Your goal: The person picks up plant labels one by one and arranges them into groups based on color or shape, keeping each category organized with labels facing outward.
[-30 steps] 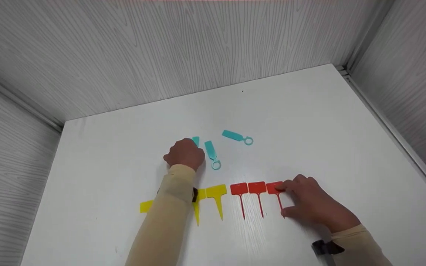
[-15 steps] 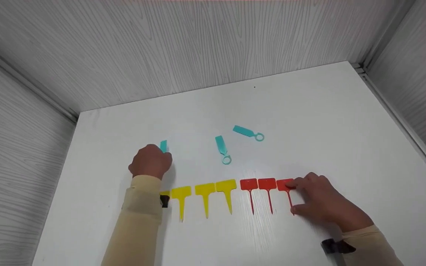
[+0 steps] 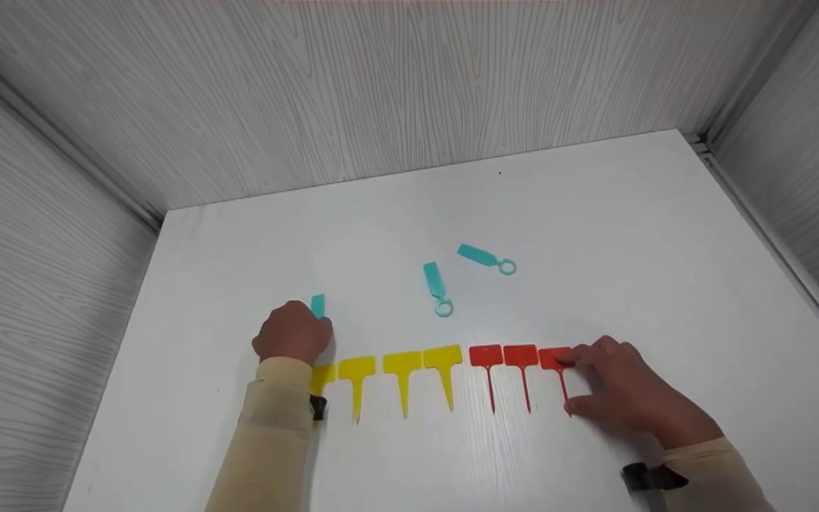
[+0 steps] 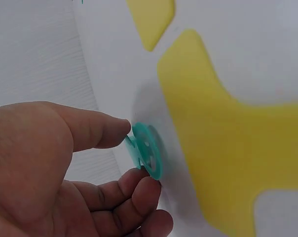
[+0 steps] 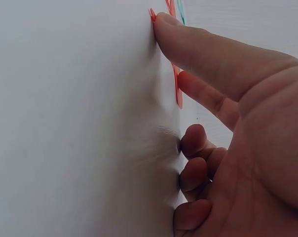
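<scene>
In my left hand [image 3: 292,332], pinched between thumb and fingers, is a teal ring-ended plant tag [image 4: 148,150]. Its flat end sticks up past the hand in the head view; the left wrist view shows the ring near the table. Just below lies the leftmost yellow T-shaped plant label [image 3: 322,375], partly covered by the sleeve. My right hand [image 3: 623,391] rests at the rightmost red plant label [image 3: 553,358], index finger on its head and thumb at its stem tip. Two more teal tags, one upright [image 3: 434,281] and one slanted tag [image 3: 478,255], lie behind the row.
Several yellow labels [image 3: 402,363] and red labels [image 3: 520,354] lie side by side on the white table [image 3: 409,462], stems toward me. Grey wood-grain panels [image 3: 395,85] stand at the back and both sides. A black strap piece [image 3: 651,478] is on the right wrist.
My left hand has carried the teal tag leftward, away from the other teal tags, then slightly toward me. The right hand stays on the red label. The head view has shifted a little.
</scene>
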Motion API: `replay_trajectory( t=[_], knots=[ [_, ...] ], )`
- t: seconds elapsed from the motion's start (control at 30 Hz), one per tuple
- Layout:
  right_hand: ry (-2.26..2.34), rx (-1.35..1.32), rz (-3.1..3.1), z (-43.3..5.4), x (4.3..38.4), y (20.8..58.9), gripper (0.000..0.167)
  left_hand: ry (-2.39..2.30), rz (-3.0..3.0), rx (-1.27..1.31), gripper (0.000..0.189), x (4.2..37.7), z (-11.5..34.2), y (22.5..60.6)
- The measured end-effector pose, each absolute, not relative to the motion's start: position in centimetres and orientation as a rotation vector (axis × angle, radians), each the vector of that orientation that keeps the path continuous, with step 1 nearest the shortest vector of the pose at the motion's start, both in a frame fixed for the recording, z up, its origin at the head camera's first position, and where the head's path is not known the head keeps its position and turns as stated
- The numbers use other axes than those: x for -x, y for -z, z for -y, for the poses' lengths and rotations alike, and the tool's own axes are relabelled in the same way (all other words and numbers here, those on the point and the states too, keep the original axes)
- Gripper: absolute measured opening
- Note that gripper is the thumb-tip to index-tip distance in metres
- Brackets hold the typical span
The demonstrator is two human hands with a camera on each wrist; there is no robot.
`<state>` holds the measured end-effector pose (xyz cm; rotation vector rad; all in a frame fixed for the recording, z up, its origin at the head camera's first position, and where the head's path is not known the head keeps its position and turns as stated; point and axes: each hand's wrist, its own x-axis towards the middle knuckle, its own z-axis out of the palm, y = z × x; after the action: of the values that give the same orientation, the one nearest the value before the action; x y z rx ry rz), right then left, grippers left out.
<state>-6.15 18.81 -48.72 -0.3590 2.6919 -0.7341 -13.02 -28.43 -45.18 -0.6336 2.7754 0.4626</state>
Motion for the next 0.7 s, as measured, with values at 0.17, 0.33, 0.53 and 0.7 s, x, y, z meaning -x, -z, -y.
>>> replay_trajectory(
  t=[0.17,0.33,0.53,0.7],
  knots=[
    [0.735,0.356,-2.690,-18.8,6.2,48.9,0.075,-0.462,-2.782,0.628,0.035,13.0,28.3,45.3],
    [0.755,0.339,-2.685,-18.9,6.0,48.9,0.073,-0.478,-2.799,0.639,0.037,13.0,28.4,46.0],
    [0.762,0.357,-2.694,-19.1,6.0,48.8,0.073,-0.494,-2.820,0.614,0.036,12.9,28.4,46.2],
    [0.769,0.354,-2.688,-19.0,6.0,48.8,0.073,-0.493,-2.819,0.591,0.038,12.5,28.5,45.8]
  ],
)
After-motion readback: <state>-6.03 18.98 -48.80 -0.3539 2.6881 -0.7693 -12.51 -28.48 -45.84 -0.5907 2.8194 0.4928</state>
